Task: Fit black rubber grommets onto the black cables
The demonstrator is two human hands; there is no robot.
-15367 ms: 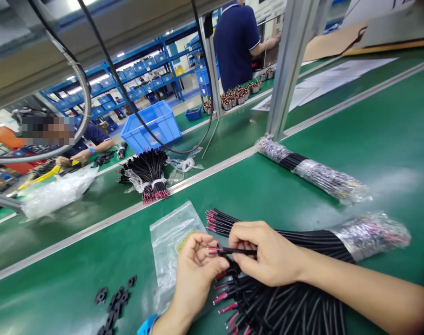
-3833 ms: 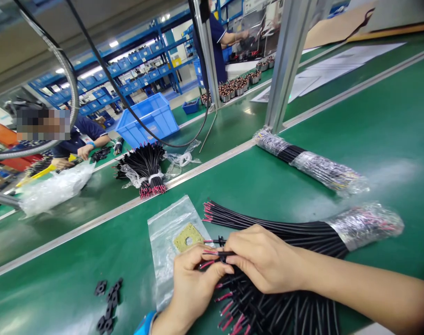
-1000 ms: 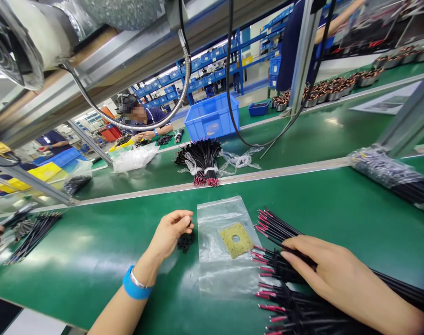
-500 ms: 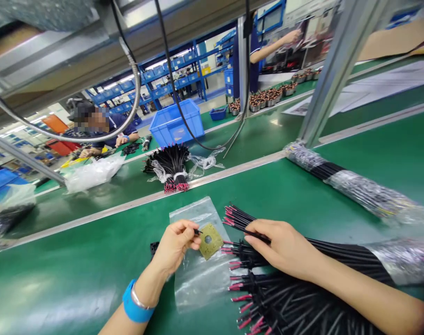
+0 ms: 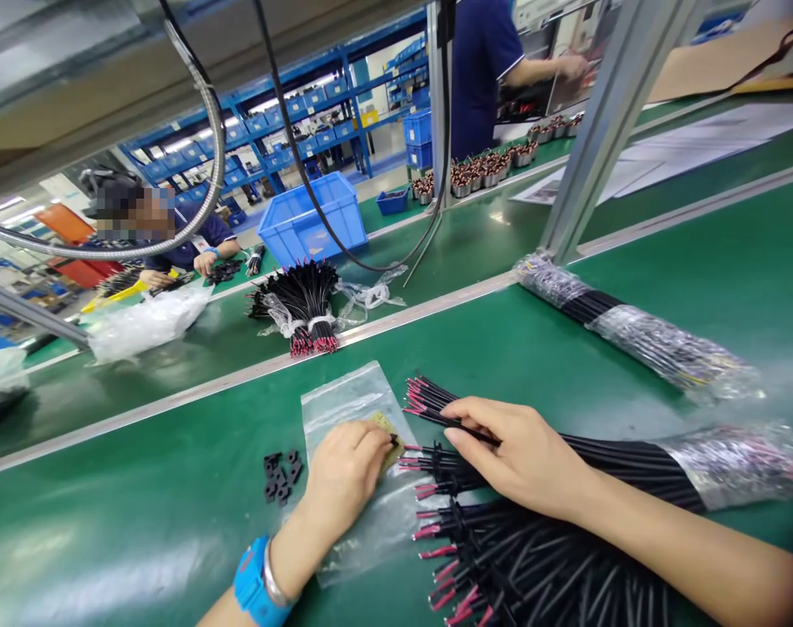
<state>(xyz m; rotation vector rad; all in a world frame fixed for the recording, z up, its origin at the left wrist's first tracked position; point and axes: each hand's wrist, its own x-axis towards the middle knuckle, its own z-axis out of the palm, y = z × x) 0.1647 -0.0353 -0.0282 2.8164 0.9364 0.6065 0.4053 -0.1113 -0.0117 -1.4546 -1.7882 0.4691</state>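
Observation:
My left hand (image 5: 350, 466), with a blue band at the wrist, pinches a small black piece over a yellowish square plate (image 5: 384, 427). That plate lies on a clear plastic bag (image 5: 331, 405) and is partly covered by my fingers. My right hand (image 5: 514, 440) is closed on a bundle of black cables (image 5: 432, 396) with red and pink ends pointing left. Below it are more black cables (image 5: 553, 557) with reddish tips, some with black clips near the ends. Several small black parts (image 5: 282, 476) sit on the green table left of the bag.
Wrapped cables (image 5: 637, 335) lie at the right by a metal post (image 5: 595, 131). Across the rail are a tied cable bundle (image 5: 311, 296), a blue crate (image 5: 314, 222) and copper-wound parts (image 5: 478, 174). Two people are beyond; hanging cables cross the upper view.
My left hand has turned palm down and moved over the plate, covering more of it. The small black parts at its left now show fully. The view has shifted slightly; my right hand keeps its hold.

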